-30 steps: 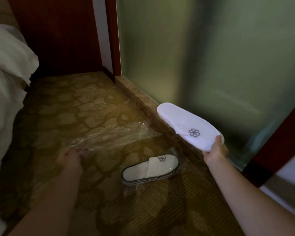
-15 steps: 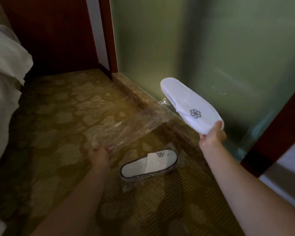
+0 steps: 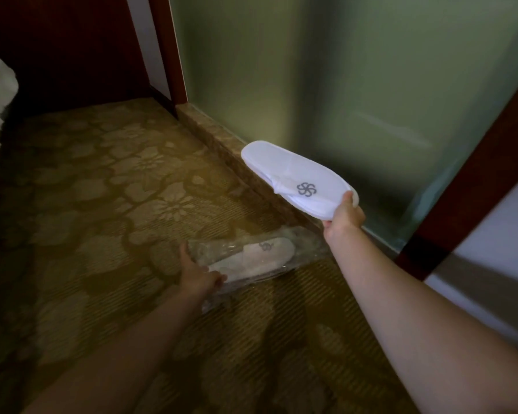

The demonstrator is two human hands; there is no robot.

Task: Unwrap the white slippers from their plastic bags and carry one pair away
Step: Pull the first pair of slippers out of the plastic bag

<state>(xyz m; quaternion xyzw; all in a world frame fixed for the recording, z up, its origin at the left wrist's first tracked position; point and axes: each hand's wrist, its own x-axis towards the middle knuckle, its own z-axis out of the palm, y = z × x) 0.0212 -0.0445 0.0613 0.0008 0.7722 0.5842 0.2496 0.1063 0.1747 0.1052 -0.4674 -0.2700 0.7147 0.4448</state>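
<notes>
Pinched by its toe end, the bare white cloth slipper with the grey pinwheel logo (image 3: 296, 182) hangs out in the air from the right hand (image 3: 343, 218), thumb on top and the other fingers tucked beneath, so it is a firm pinch on the slipper and nothing else. It is held up and off to the side of the clear crinkled plastic bag (image 3: 251, 258), above it and nearer the frosted green glass panel (image 3: 356, 85), which looks like a way of keeping the freed slipper out of the work below.

Down on the patterned brown-gold carpet (image 3: 102, 204) lies that bag, and inside it a second white slipper, logo end pointing toward the glass, still sealed in film. The left hand (image 3: 199, 277) is at the bag's near end, fingers closed around the plastic and the slipper's heel; it reads as a grasp on the bag, though how tight I cannot tell through the glare.

My read: one pair is out, one is still wrapped, and the left hand is set at the heel end because that gives the cleanest pull. Thin film like this may cling and drag, so expect some tugging.
</notes>
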